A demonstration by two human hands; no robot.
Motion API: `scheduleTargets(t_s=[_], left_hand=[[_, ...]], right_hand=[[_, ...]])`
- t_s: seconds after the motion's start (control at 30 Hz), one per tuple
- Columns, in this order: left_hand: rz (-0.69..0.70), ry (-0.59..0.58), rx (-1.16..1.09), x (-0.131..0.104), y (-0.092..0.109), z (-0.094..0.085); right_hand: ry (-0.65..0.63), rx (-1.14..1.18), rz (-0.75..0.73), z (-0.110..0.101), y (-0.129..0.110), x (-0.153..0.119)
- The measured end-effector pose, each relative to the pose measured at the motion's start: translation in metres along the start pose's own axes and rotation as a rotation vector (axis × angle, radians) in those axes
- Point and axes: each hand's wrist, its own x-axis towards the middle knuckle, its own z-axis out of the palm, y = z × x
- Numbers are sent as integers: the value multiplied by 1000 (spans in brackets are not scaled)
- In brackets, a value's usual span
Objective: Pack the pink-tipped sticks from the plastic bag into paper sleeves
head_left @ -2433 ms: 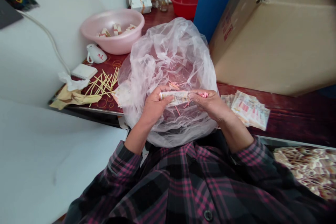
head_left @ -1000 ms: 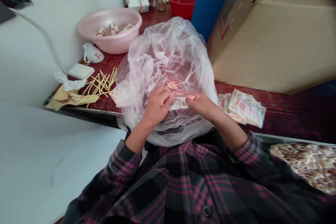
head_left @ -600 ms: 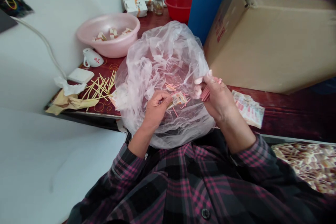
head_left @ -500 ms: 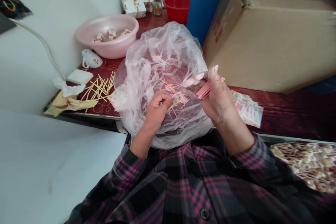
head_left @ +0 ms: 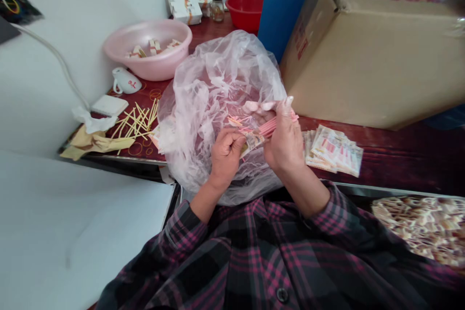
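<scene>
My left hand point(head_left: 227, 152) pinches a small printed plastic packet point(head_left: 254, 142) by its left end. A bundle of thin pink sticks point(head_left: 268, 127) lies in my right hand point(head_left: 285, 140), closed round it, with pale coverings on the fingertips. The left ends of the sticks meet the packet's right end; whether they are inside it I cannot tell. Below both hands spreads a large clear plastic bag point(head_left: 232, 58), opened wide, with loose pink sticks point(head_left: 238, 121) in it.
Several filled packets point(head_left: 336, 150) lie right of the bag, before a large cardboard box point(head_left: 374, 58). Yellow sticks point(head_left: 136, 121), a white mug point(head_left: 126, 81) and a pink basin point(head_left: 148, 65) are at the left. A red basin point(head_left: 246, 9) stands behind.
My right hand has moved left and slightly down, bringing the pink sticks to the packet. My left hand has shifted a little right with the packet.
</scene>
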Motion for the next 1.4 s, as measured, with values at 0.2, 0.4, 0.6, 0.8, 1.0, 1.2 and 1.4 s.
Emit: scheduleTargets(t_s=[0.2,0.4,0.6,0.8,1.0,1.2,1.4], left_hand=[[1,7,-25,-3,1,4],[-18,2,-79,-1,5,6],[2,-8,-27,1,8,5],[10,2,-60,1,5,5],[-106,-9,-53,2,1,9],[-162,78,-31,6,-6,10],[-24,144,11,12,-8,7]], right_hand=[[174,21,-225,1,-5,-21],[127,-60,-226,-2,-2,-24],[53,-11,71,-5,8,-14],[-143,16,123,-15,16,-6],[-127,76,94,-11,14,0],[-42,66,70,-13,19,-3],[-98,28,184,-23,28,-5]])
